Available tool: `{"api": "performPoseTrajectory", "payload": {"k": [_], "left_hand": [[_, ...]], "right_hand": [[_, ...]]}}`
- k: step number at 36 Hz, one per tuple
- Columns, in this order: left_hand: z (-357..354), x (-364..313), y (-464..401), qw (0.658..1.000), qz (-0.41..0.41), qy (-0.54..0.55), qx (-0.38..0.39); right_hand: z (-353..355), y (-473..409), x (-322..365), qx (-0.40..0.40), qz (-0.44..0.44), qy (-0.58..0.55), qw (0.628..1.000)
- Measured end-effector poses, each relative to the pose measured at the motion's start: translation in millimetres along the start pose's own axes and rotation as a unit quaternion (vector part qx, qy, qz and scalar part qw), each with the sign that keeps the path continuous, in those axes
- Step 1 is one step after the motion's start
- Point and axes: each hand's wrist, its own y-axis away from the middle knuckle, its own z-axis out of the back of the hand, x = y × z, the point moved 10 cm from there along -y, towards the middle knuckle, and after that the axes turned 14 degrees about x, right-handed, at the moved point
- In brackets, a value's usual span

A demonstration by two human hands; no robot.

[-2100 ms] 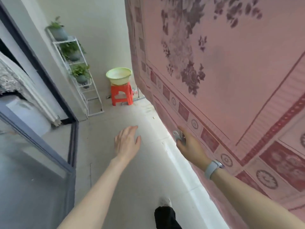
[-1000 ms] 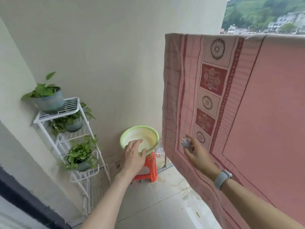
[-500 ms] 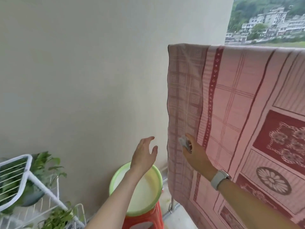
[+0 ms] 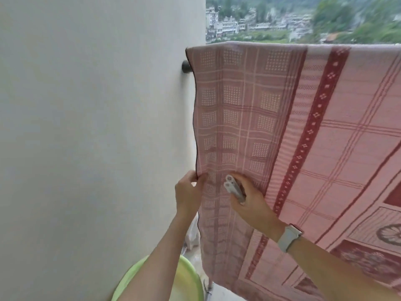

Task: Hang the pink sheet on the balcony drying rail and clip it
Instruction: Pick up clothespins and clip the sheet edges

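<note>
Both hands engaged: left hand [image 4: 188,193] pinches pink sheet [image 4: 282,131] edge; right hand [image 4: 249,198] grips clips [image 4: 234,189]. Tugging risks sheet sliding off rail [image 4: 186,66].

Drying rail [image 4: 187,66], fixed to wall [image 4: 97,127], carries pink sheet [image 4: 271,127] draped over it.

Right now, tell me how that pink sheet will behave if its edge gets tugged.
The pink sheet looks floppy: its side edge ripples where the left hand pinches it. Draped over the rail with no clip seen on it, it may slide. The clips are in the right hand.
</note>
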Motion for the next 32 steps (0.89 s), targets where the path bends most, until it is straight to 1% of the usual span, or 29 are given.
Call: {"api": "performPoseTrajectory", "payload": {"k": [3, 5, 7, 10, 12, 13, 15, 16, 18, 19, 20, 22, 24, 26, 27, 28, 30, 32], "left_hand": [[-14, 4, 16, 0.998, -0.061, 0.005, 0.025], [-21, 1, 29, 0.995, -0.098, 0.010, 0.028], [-25, -7, 37, 0.989, -0.146, 0.004, 0.030], [-32, -15, 38, 0.976, -0.202, -0.059, 0.050], [-34, -15, 32, 0.969, -0.223, -0.070, 0.083], [-33, -13, 27, 0.967, -0.225, -0.052, 0.106], [-23, -6, 14, 0.969, -0.211, 0.019, 0.130], [-15, 0, 5, 0.972, -0.190, 0.062, 0.123], [-4, 13, -15, 0.977, -0.116, 0.138, 0.112], [-5, 18, -25, 0.977, -0.075, 0.159, 0.122], [-8, 19, -33, 0.974, -0.045, 0.168, 0.143], [-19, 13, -49, 0.960, -0.013, 0.195, 0.201], [-34, 5, -60, 0.936, 0.006, 0.240, 0.259], [-43, -6, -63, 0.924, -0.001, 0.234, 0.301], [-44, -11, -64, 0.926, -0.014, 0.228, 0.301], [-41, -14, -65, 0.931, -0.024, 0.233, 0.278], [-29, -12, -67, 0.936, -0.026, 0.273, 0.220], [-17, -11, -66, 0.930, -0.034, 0.318, 0.183]], "right_hand": [[-1, -5, 12, -0.051, -0.017, -0.056, 0.997], [-1, -7, 20, -0.078, -0.030, -0.089, 0.993], [0, -12, 31, -0.098, -0.047, -0.075, 0.991], [8, -18, 43, -0.153, -0.068, -0.040, 0.985], [14, -23, 48, -0.186, -0.060, -0.009, 0.981], [16, -24, 47, -0.197, -0.055, -0.004, 0.979], [19, -23, 40, -0.206, -0.048, -0.011, 0.977], [19, -21, 39, -0.207, -0.042, -0.016, 0.977], [19, -16, 41, -0.204, -0.027, -0.021, 0.978], [17, -15, 41, -0.200, -0.021, -0.015, 0.979], [16, -14, 42, -0.195, -0.017, 0.000, 0.981], [13, -14, 44, -0.186, -0.015, 0.042, 0.982], [12, -15, 46, -0.186, -0.012, 0.072, 0.980], [10, -16, 48, -0.185, -0.012, 0.086, 0.979], [8, -17, 49, -0.179, -0.014, 0.090, 0.980], [7, -18, 50, -0.174, -0.018, 0.095, 0.980], [7, -18, 52, -0.170, -0.021, 0.105, 0.980], [5, -18, 60, -0.168, -0.002, 0.124, 0.978]]}}
